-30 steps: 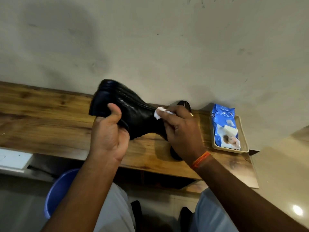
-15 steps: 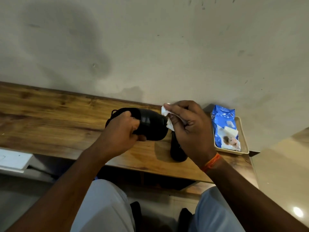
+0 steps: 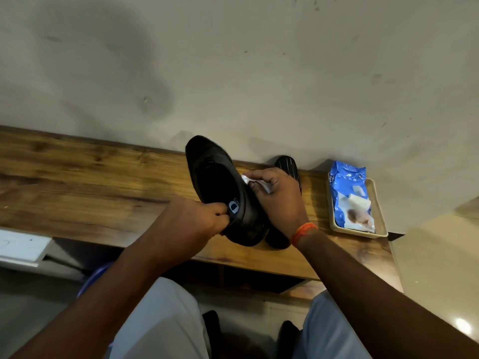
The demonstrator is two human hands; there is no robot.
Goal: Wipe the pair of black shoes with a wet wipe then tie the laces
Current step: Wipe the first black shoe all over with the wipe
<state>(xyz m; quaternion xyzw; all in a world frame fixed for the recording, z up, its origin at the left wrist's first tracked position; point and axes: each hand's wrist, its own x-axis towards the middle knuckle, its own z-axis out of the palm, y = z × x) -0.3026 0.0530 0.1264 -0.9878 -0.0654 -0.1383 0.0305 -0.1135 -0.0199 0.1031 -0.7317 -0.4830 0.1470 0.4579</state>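
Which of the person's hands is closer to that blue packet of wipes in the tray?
The right. The right hand, pressing a wet wipe to the held shoe, is just left of the blue packet. The left hand grips the shoe's heel, farther left.

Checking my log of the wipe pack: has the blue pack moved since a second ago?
No. The blue pack still lies in the beige tray at the table's right end, against the wall.
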